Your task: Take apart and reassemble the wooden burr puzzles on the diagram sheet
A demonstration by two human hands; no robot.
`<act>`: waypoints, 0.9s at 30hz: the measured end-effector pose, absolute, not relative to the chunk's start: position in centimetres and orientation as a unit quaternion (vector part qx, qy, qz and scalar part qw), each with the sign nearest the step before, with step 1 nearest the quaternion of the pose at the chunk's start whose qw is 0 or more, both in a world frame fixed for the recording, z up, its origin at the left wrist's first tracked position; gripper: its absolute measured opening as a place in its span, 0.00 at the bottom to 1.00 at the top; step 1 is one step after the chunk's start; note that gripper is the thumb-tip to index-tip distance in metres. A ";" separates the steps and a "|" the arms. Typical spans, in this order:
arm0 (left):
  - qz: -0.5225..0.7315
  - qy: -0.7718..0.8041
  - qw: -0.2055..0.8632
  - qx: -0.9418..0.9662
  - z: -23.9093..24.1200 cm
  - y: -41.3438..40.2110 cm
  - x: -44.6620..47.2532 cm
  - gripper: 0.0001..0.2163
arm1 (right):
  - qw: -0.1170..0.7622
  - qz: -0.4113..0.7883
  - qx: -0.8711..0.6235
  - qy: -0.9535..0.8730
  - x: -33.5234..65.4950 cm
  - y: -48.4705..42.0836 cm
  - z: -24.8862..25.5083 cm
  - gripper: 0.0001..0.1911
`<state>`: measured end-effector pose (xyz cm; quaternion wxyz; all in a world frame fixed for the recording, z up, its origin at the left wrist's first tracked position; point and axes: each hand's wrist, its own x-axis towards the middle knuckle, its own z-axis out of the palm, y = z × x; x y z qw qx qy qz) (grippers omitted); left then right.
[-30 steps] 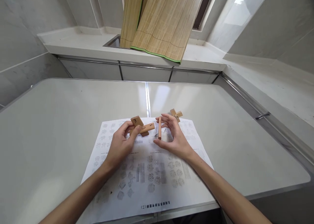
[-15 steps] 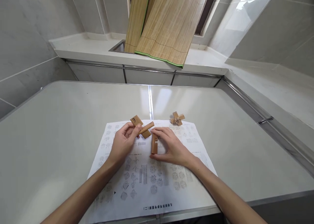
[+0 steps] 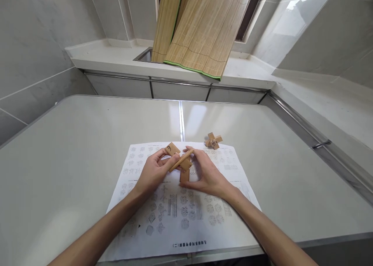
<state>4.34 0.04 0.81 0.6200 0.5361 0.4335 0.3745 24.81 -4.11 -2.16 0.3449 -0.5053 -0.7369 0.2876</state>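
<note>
Two crossed wooden puzzle pieces [image 3: 184,158], one bearing a dark letter, are pinched between the thumb and fingers of my left hand [image 3: 155,166]. My right hand [image 3: 205,169] grips a notched wooden puzzle block [image 3: 184,176] by its ends, thumb at the near end and fingertips at the far end. The crossed pieces overlap the upper part of that block, so whether they touch or interlock I cannot tell. Under both hands lies a printed diagram sheet [image 3: 186,215], upside down from my side.
An assembled wooden burr puzzle [image 3: 213,141] marked with a letter rests at the sheet's far right edge. The pale table [image 3: 87,141] has a centre seam. Beyond it, a bamboo mat [image 3: 204,37] hangs over a white ledge [image 3: 107,60].
My left hand has brought the crossed pieces rightward, over the block in my right hand. The right hand stays nearly in place. The whole view has shifted slightly.
</note>
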 end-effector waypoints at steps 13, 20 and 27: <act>0.335 0.397 0.639 0.567 0.9 -1.0 4.7 0.15 | 0.438 0.286 -0.475 -0.708 24.0 -4.7 -2.0 0.57; 0.338 0.380 0.631 0.586 0.6 -1.0 4.7 0.13 | 0.440 0.290 -0.485 -0.698 23.5 -4.9 -1.7 0.48; 0.325 0.414 0.580 0.621 1.2 -0.9 4.6 0.16 | 0.432 0.276 -0.490 -0.705 23.7 -4.9 -1.3 0.46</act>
